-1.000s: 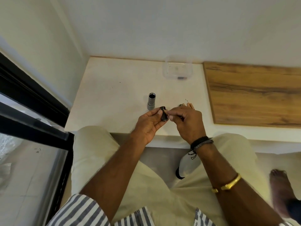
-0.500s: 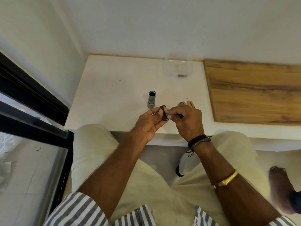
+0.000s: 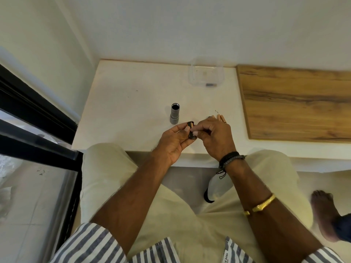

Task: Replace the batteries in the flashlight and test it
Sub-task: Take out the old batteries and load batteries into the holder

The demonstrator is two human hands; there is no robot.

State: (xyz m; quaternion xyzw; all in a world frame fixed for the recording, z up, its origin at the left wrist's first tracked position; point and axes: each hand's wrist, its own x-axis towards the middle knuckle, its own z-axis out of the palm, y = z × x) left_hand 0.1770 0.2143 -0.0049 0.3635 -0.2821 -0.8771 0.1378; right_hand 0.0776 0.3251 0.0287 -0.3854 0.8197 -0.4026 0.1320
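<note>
The person is sitting at a white counter (image 3: 133,103), working both hands just above its near edge. The left hand (image 3: 173,144) is pinching a small black battery holder (image 3: 190,131) between thumb and fingertips, its grip closed on the part and turning it toward the other hand, probably so the slots face up. The right hand (image 3: 216,138) is meeting it from the side, fingertips closed on the holder's near end; it seems to be seating or freeing a cell there, though the cell itself is too small to make out.

The flashlight body (image 3: 174,115) is standing upright on the counter just beyond the left hand, open end up, likely parked that way so it cannot roll and is ready to take the holder back. A few loose batteries (image 3: 220,118) are lying side by side just behind the right hand, close enough to reach without shifting. A clear plastic container (image 3: 207,75) is sitting near the wall, well apart from the work, with 1 small dark item inside.

Judging by this, the task is mid-way: reassembly and testing are not yet done.
</note>
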